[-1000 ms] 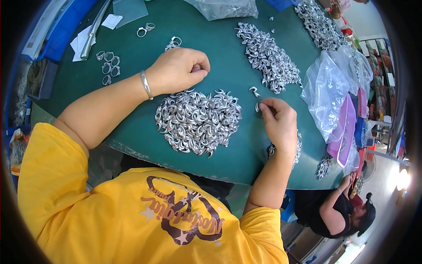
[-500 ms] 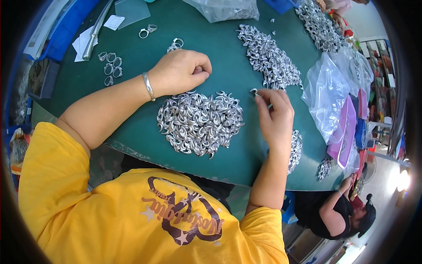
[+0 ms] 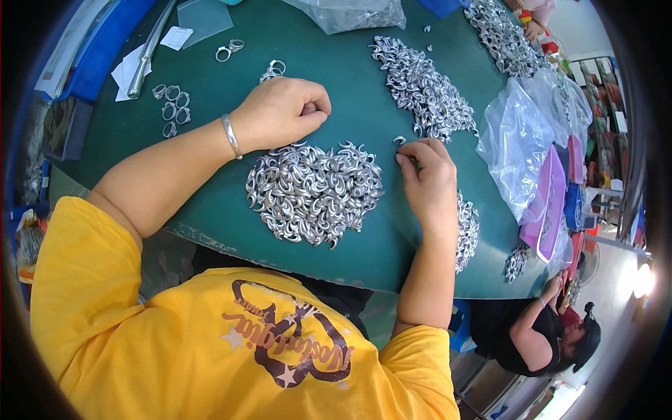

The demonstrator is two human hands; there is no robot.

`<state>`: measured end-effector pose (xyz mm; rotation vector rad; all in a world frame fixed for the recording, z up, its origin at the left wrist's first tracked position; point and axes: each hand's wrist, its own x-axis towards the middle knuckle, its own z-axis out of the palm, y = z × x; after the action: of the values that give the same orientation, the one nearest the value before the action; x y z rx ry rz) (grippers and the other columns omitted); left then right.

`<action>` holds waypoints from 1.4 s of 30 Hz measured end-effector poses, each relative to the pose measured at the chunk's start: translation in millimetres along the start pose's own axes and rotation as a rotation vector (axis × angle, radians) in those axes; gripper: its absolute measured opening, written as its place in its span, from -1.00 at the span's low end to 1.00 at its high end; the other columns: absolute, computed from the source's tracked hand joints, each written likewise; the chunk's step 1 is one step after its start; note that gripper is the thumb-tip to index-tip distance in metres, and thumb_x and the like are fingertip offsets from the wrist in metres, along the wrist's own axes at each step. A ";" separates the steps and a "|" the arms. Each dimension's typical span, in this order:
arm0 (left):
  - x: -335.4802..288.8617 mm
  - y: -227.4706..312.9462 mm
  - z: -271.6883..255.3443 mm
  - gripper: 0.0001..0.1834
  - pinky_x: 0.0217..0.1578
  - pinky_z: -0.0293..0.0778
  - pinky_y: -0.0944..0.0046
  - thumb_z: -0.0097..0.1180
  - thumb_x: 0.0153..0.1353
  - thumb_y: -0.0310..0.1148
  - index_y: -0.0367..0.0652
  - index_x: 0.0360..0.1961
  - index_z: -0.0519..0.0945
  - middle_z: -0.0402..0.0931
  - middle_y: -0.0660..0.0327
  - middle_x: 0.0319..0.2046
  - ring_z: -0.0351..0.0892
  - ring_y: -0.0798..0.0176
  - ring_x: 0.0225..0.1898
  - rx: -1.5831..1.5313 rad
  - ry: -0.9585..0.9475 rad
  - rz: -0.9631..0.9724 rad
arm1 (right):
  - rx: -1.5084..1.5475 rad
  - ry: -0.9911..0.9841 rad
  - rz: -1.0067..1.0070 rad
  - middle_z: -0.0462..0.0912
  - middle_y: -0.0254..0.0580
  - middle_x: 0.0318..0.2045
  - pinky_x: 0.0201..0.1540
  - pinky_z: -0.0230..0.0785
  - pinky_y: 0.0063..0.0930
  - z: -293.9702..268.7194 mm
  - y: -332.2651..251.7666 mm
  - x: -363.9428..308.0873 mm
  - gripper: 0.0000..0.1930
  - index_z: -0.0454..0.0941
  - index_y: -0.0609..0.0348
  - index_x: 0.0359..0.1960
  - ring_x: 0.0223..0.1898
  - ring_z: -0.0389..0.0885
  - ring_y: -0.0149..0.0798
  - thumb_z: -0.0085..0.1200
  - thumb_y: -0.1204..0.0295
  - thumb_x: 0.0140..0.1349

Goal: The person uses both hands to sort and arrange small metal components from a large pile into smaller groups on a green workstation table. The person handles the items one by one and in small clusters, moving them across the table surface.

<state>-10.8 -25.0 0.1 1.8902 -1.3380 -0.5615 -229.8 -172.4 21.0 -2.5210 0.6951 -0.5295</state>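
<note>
A heap of small silver crescent-shaped metal pieces (image 3: 315, 196) lies in front of me on the green tabletop. My left hand (image 3: 283, 112) rests just beyond it, its fingers curled in against the thumb; whatever may be in them is hidden. Past its knuckles lie silver rings (image 3: 274, 68), partly covered. Right of the heap, my right hand (image 3: 430, 178) is bent with fingers and thumb drawn together, their contents not visible. One single crescent piece (image 3: 399, 140) lies on the table slightly beyond its fingertips, seemingly apart from them.
Further crescent heaps (image 3: 427, 91) lie beyond and beside my right arm. Several rings (image 3: 170, 110) and a metal rod (image 3: 143, 66) are at left. Clear plastic bags (image 3: 514, 140) and a purple tray (image 3: 546, 210) occupy the right side. Another person (image 3: 535, 336) sits at lower right.
The right hand has drawn slightly back toward me, leaving the single crescent piece lying in front of its fingertips. The left hand keeps its place; the whole view has shifted a little.
</note>
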 end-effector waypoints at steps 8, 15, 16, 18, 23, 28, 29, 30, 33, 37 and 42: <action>0.5 -1.4 2.3 -0.92 -0.44 0.44 0.35 0.17 0.12 -0.45 -0.23 -0.37 0.62 0.54 0.23 -0.55 0.51 0.38 -0.52 -0.003 0.001 0.004 | 0.177 -0.009 0.338 0.63 -0.05 -0.43 -0.33 0.45 -0.35 -10.2 -0.3 -3.2 -0.92 0.60 0.30 -0.37 -0.44 0.62 -0.10 0.17 0.64 0.06; 0.4 -1.5 2.2 -0.92 -0.45 0.43 0.35 0.17 0.11 -0.45 -0.23 -0.38 0.62 0.53 0.22 -0.55 0.51 0.35 -0.53 -0.025 -0.003 0.002 | 0.061 0.048 0.221 0.59 -0.04 -0.44 -0.33 0.44 -0.31 -19.0 7.4 -6.2 -0.91 0.60 0.30 -0.38 -0.45 0.58 -0.05 0.17 0.65 0.04; 0.5 -0.8 1.9 -0.92 -0.45 0.43 0.34 0.17 0.11 -0.45 -0.23 -0.38 0.62 0.53 0.22 -0.55 0.51 0.35 -0.53 -0.031 -0.010 -0.003 | 0.067 -0.018 0.169 0.59 -0.05 -0.42 -0.33 0.44 -0.31 -19.6 7.4 -7.5 -0.91 0.60 0.30 -0.39 -0.44 0.58 -0.05 0.18 0.65 0.03; -0.1 0.8 0.3 -0.92 -0.45 0.43 0.34 0.18 0.11 -0.45 -0.23 -0.37 0.62 0.53 0.22 -0.55 0.50 0.35 -0.54 -0.016 -0.003 -0.001 | 0.062 -0.131 0.136 0.60 -0.06 -0.36 -0.31 0.43 -0.30 -18.6 2.6 -8.1 -0.91 0.61 0.30 -0.41 -0.41 0.57 -0.03 0.18 0.68 0.01; -0.6 0.7 -0.1 -0.91 -0.44 0.43 0.35 0.19 0.11 -0.45 -0.24 -0.36 0.63 0.53 0.22 -0.55 0.50 0.37 -0.53 -0.008 0.001 0.009 | 0.015 0.021 -0.032 0.58 -0.07 -0.38 -0.28 0.43 -0.24 -22.7 12.4 -5.5 -0.90 0.60 0.28 -0.42 -0.40 0.56 0.00 0.14 0.70 0.01; 0.0 1.3 0.7 -0.91 -0.46 0.41 0.40 0.19 0.12 -0.47 -0.25 -0.36 0.63 0.52 0.26 -0.56 0.46 0.44 -0.54 -0.025 -0.014 -0.017 | -0.055 -0.049 0.161 0.58 -0.05 -0.40 -0.29 0.44 -0.24 -19.1 8.3 -9.6 -0.92 0.59 0.27 -0.39 -0.39 0.58 0.00 0.15 0.64 0.05; -0.4 2.7 -0.2 -0.91 -0.47 0.41 0.40 0.19 0.12 -0.47 -0.25 -0.35 0.63 0.51 0.27 -0.56 0.46 0.45 -0.54 -0.021 -0.018 -0.020 | -0.010 -0.043 0.152 0.58 -0.04 -0.41 -0.30 0.44 -0.25 -18.3 9.4 -9.8 -0.92 0.59 0.27 -0.39 -0.39 0.58 0.00 0.15 0.64 0.05; -0.6 4.2 -0.9 -0.91 -0.47 0.40 0.40 0.19 0.12 -0.47 -0.25 -0.35 0.63 0.51 0.27 -0.56 0.45 0.46 -0.55 -0.020 -0.019 -0.025 | 0.033 -0.039 0.139 0.58 -0.04 -0.41 -0.30 0.44 -0.25 -18.6 10.4 -8.9 -0.91 0.60 0.27 -0.38 -0.39 0.58 -0.01 0.15 0.64 0.05; 0.4 4.0 -0.4 -0.91 -0.48 0.40 0.41 0.19 0.13 -0.47 -0.25 -0.35 0.63 0.51 0.27 -0.56 0.44 0.47 -0.55 -0.027 -0.017 -0.017 | 0.074 0.007 0.152 0.59 -0.05 -0.40 -0.30 0.45 -0.29 -22.8 7.9 -8.5 -0.91 0.59 0.27 -0.38 -0.39 0.59 -0.02 0.14 0.64 0.04; -0.1 2.4 0.6 -0.91 -0.48 0.39 0.41 0.20 0.13 -0.47 -0.25 -0.34 0.63 0.51 0.28 -0.56 0.44 0.48 -0.54 -0.045 -0.018 -0.028 | 0.009 -0.026 0.125 0.60 -0.03 -0.40 -0.31 0.45 -0.30 -16.7 7.5 -7.8 -0.92 0.58 0.30 -0.39 -0.40 0.61 -0.05 0.13 0.63 0.04; -1.1 0.9 -0.1 -0.91 -0.46 0.42 0.38 0.20 0.12 -0.46 -0.24 -0.35 0.63 0.53 0.25 -0.55 0.49 0.42 -0.53 -0.017 -0.002 -0.006 | 0.248 -0.178 0.303 0.59 -0.05 -0.51 -0.36 0.45 -0.39 -14.3 -15.3 -6.3 -0.89 0.58 0.33 -0.37 -0.45 0.62 -0.17 0.12 0.62 0.03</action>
<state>-11.7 -24.1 0.8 1.8815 -1.3253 -0.5760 -235.9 -162.0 39.3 -2.1505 0.8658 -0.2616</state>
